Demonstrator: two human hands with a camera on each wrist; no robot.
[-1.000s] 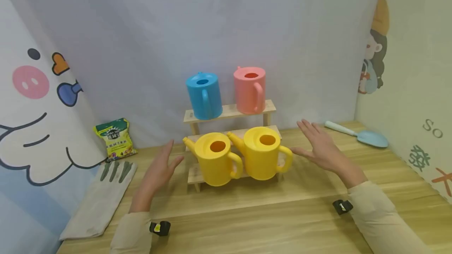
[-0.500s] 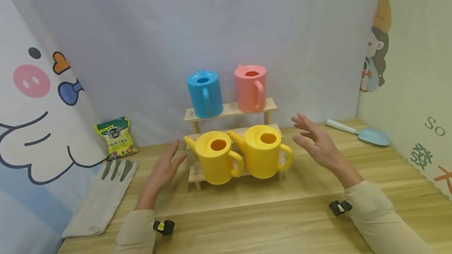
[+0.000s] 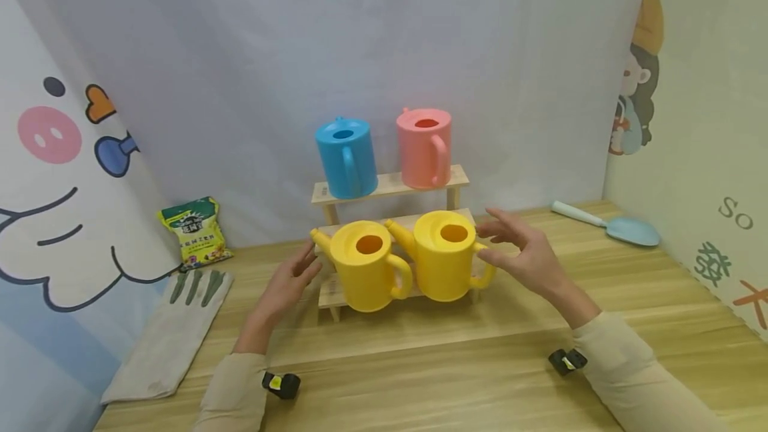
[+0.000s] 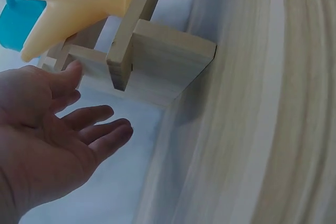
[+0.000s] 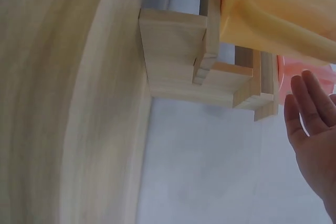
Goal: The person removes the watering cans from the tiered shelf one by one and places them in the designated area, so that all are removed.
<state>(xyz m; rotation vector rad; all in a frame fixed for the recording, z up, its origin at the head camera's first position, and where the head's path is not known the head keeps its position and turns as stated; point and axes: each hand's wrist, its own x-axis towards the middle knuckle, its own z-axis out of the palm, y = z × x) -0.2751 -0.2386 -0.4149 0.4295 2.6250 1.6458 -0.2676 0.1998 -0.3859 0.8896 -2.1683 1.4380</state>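
Note:
Two yellow watering cans, a left one (image 3: 364, 272) and a right one (image 3: 443, 262), stand side by side on the lowest step of a wooden stand (image 3: 393, 183). My left hand (image 3: 287, 285) is beside the left can's spout, fingers loosely bent and holding nothing; the left wrist view shows a gap between the hand (image 4: 58, 129) and the spout (image 4: 44, 35). Around the right can's handle side is my right hand (image 3: 528, 259), partly covering the handle in the head view. In the right wrist view its fingers (image 5: 310, 103) are extended, apart from the handle (image 5: 294, 35).
On the top step are a blue watering can (image 3: 346, 159) and a pink watering can (image 3: 425, 149). A yellow-green packet (image 3: 197, 232) and a pair of pale gloves (image 3: 165, 345) lie at the left. A light-blue trowel (image 3: 630, 231) lies at the right by the wall.
My right hand has moved left to the right can's handle. The left hand has shifted slightly right toward the left can's spout. The cans have stayed in place on the stand.

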